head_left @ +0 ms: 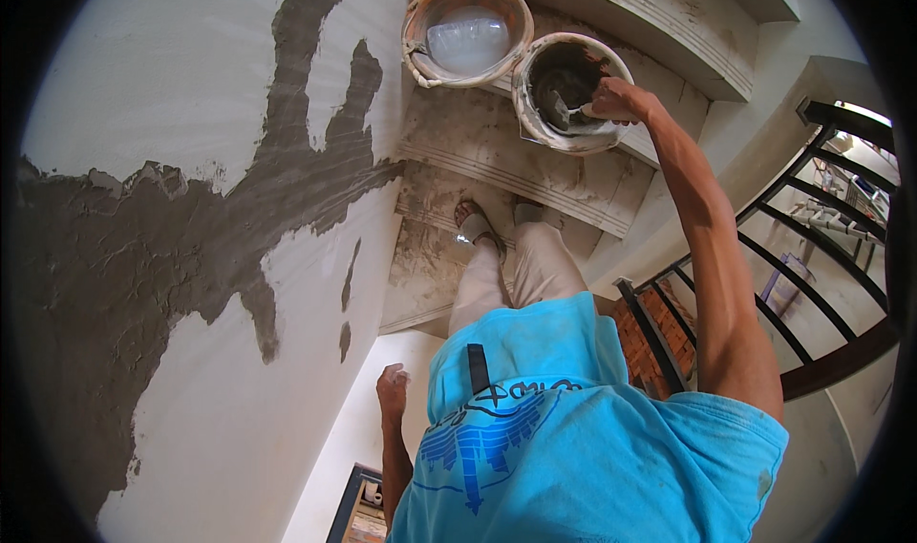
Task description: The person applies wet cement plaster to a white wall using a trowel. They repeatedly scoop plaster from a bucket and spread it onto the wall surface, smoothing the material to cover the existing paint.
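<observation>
My right hand (pixel 621 102) reaches into a bucket (pixel 583 145) on the stairs and is closed round the pale handle of a small trowel. The trowel's blade (pixel 557 109) lies down inside the bucket, by grey wet mortar (pixel 564 73) that coats the bucket's inner wall. My left hand (pixel 392 388) hangs at my left side near the white wall, its fingers curled in and pale dust on them; I see nothing in it. Dark grey mortar (pixel 143 247) spreads over the wall (pixel 220 400) in broad, uneven patches and streaks.
A second bucket (pixel 417 61) with cloudy water stands against the wall, touching the first. Stained stair treads (pixel 468 127) rise ahead of my sandalled feet (pixel 473 220). A black metal railing (pixel 793 233) curves along the right. Woven brickwork-like red panelling (pixel 654 328) shows below it.
</observation>
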